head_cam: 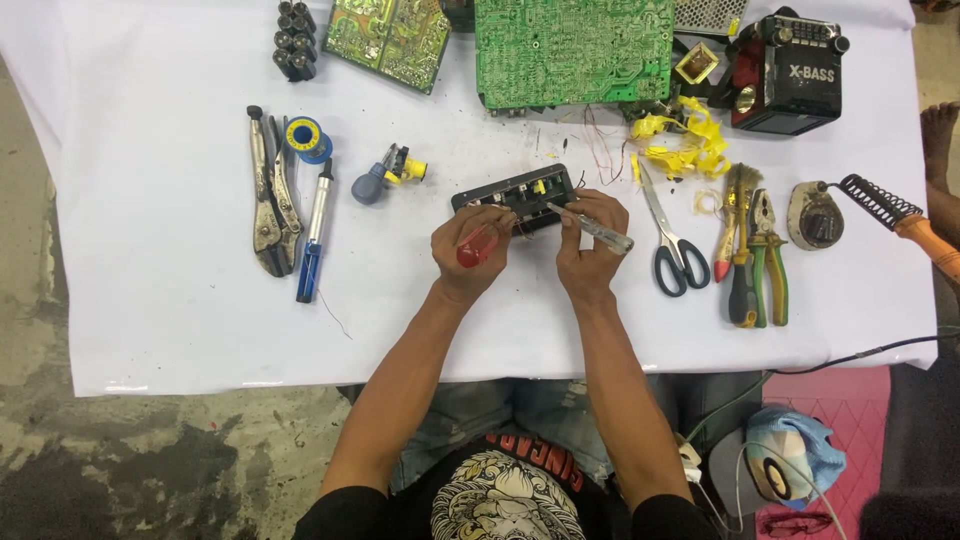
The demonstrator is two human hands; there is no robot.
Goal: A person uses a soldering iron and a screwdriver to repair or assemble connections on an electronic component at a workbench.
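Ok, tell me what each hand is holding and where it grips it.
The left hand grips a red-handled screwdriver by its handle. The right hand holds a clear-handled screwdriver along its shaft and handle, tip at the small black board.

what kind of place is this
Probably an informal electronics repair spot, set up on a white sheet over rough concrete floor. Green circuit boards, a soldering iron on its stand and pliers lie around the hands.
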